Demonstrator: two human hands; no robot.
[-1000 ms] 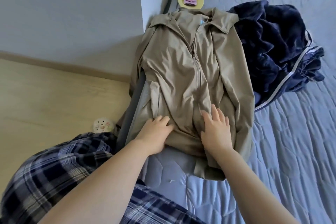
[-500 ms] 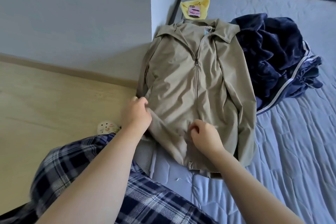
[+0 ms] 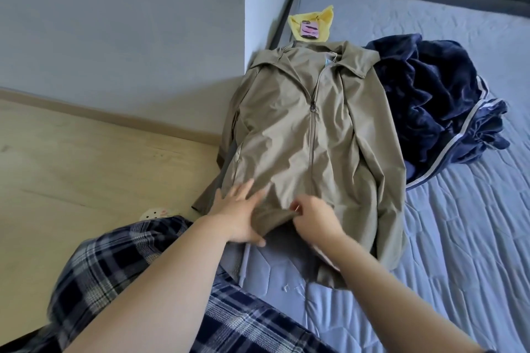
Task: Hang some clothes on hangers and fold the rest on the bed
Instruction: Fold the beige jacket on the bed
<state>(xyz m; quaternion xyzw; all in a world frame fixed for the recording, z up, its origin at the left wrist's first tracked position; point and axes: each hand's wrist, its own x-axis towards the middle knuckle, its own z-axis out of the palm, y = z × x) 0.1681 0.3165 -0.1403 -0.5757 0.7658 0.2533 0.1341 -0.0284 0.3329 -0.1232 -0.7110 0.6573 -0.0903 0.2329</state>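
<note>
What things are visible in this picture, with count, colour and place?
khaki jacket: one, khaki, flat on the bed
navy fabric pile: one, dark blue, right of the jacket
yellow cloth: one, yellow, beyond the jacket
phone: one, pink case, on the yellow cloth
bed: one, blue-grey, right side
round object: one, white, on the wooden floor
plaid trousers: one, blue-white, bottom left
left hand: one, pressing flat on the jacket hem
right hand: one, pinching the hem

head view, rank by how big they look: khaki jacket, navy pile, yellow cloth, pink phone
1. khaki jacket
2. navy pile
3. yellow cloth
4. pink phone
Cloth and phone lie farthest from the camera, which shrinks them.
</note>
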